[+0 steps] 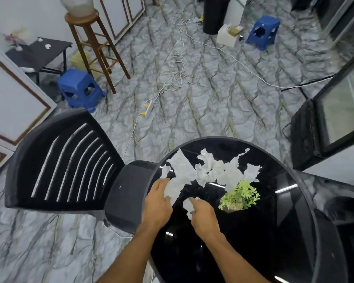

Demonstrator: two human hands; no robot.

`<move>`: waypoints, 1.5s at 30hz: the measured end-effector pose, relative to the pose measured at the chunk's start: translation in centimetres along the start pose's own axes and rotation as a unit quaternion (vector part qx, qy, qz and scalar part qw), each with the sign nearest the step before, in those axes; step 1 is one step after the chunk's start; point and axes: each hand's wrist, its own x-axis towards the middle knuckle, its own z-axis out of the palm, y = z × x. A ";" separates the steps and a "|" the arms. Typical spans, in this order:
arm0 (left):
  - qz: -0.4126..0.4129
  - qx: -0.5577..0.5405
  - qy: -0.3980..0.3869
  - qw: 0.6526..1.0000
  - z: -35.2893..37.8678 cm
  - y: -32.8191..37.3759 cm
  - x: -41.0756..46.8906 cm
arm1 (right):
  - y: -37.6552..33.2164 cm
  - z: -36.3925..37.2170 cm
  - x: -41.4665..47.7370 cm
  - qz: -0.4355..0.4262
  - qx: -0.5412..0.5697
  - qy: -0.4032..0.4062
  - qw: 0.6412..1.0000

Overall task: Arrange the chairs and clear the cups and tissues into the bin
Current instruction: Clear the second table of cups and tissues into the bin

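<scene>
Several white tissues [211,168] lie spread across the far half of a round black glass table [278,231]. My left hand [157,205] grips the near edge of one large tissue [175,185] at the table's left rim. My right hand [203,217] pinches a small crumpled tissue [188,205] beside it. A black slatted chair [70,160] stands left of the table with its seat tucked against the rim. A tall black bin [215,13] stands far across the floor. No cups show on this table.
A small green plant [240,196] sits on the table right of my hands. White cables and a power strip [148,108] trail over the marble floor. Two blue stools [80,88] [264,31], a tall wooden stool [94,45] and a low black table [39,52] stand around.
</scene>
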 end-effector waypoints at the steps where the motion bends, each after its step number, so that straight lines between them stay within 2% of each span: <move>1: -0.016 0.023 -0.022 0.999 0.1 0.1 0.9 | -0.1 -0.1 -0.1 0.002 -0.018 -0.014 1.000; 4: -0.038 0.068 -0.110 0.991 0.6 0.2 2.6 | 0.1 0.0 -0.4 0.006 -0.019 -0.038 0.999; 7: -0.058 0.062 -0.119 0.989 1.4 0.0 2.7 | -0.3 -1.0 -0.3 0.002 -0.024 -0.034 0.999; 9: -0.078 0.044 -0.087 0.992 1.3 0.1 2.5 | -0.8 -1.6 0.4 -0.030 0.007 0.019 0.999; 11: -0.050 0.054 -0.026 0.997 0.5 0.6 2.5 | -2.1 -2.4 1.5 -0.046 0.060 0.073 0.995; 14: -0.006 0.052 0.054 0.997 -0.9 2.8 3.5 | -3.9 -4.5 3.0 -0.031 0.086 0.097 0.991; 16: -0.004 0.027 0.066 0.997 -1.3 4.4 4.5 | -4.1 -5.7 4.0 0.002 0.087 0.116 0.989; 19: -0.020 -0.003 0.008 1.000 -0.9 5.2 6.5 | -3.4 -6.2 5.4 0.055 0.086 0.091 0.991; 23: -0.004 0.071 -0.089 0.993 1.6 3.7 8.6 | -2.4 -5.9 6.6 0.095 0.122 0.096 0.983; 26: -0.001 0.106 -0.150 0.983 2.7 3.0 9.2 | -2.0 -5.7 6.9 0.103 0.095 0.067 0.988; 30: 0.021 0.105 -0.139 0.984 2.5 2.4 9.7 | -2.3 -5.5 6.6 0.114 0.010 0.043 0.993; 32: 0.016 0.106 -0.099 0.989 1.9 2.9 10.6 | -2.6 -5.3 6.6 0.122 -0.011 0.040 0.992; 36: 0.057 0.076 -0.080 0.992 0.5 4.8 13.2 | -3.3 -5.2 6.8 0.102 -0.033 0.082 0.991; 41: 0.122 0.032 -0.128 0.984 1.7 8.7 16.9 | -4.1 -6.5 6.2 0.095 0.041 0.116 0.988; 45: 0.188 0.057 -0.183 0.963 4.4 10.7 17.7 | -3.1 -10.4 5.3 0.112 0.132 0.192 0.966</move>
